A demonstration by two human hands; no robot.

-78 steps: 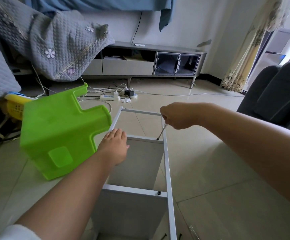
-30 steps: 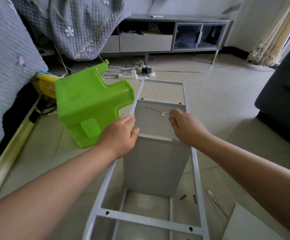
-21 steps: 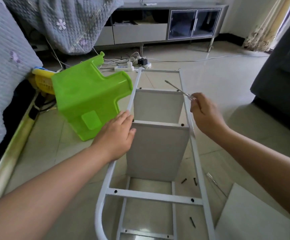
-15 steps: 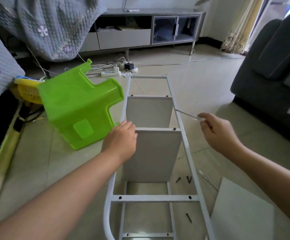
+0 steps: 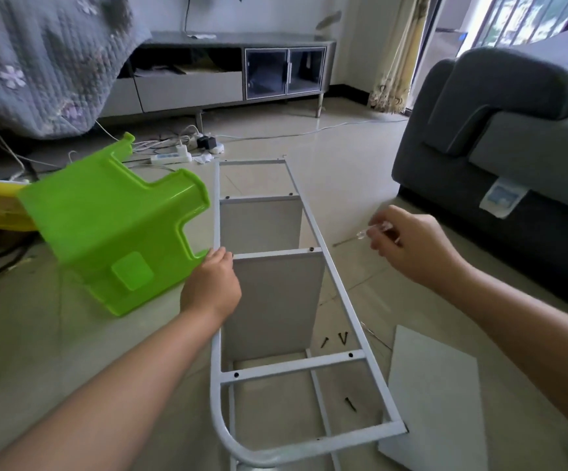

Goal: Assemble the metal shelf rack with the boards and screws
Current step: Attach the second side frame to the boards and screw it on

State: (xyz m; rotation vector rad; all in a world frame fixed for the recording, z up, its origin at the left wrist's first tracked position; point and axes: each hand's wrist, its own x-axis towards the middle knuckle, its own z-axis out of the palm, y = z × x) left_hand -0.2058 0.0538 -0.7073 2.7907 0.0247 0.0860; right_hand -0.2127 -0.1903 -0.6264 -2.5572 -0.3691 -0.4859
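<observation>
The white metal rack frame lies on its side on the tiled floor, running away from me. Two grey boards stand fixed between its side rails. My left hand grips the left rail at the corner of the nearer board. My right hand hovers right of the frame and holds a screwdriver with a clear handle, its shaft pointing left and down. Three black screws lie on the floor inside the frame. A loose grey board lies at the lower right.
A green plastic stool lies tipped against the frame's left side. A dark grey sofa stands to the right. Power strips and cables lie beyond the frame, before a grey TV cabinet. A quilted blanket hangs at upper left.
My right hand lifted the screwdriver off the far board's corner and drew it back to the right of the frame. My view pulled back, showing more of the frame. My left hand stays on the left rail.
</observation>
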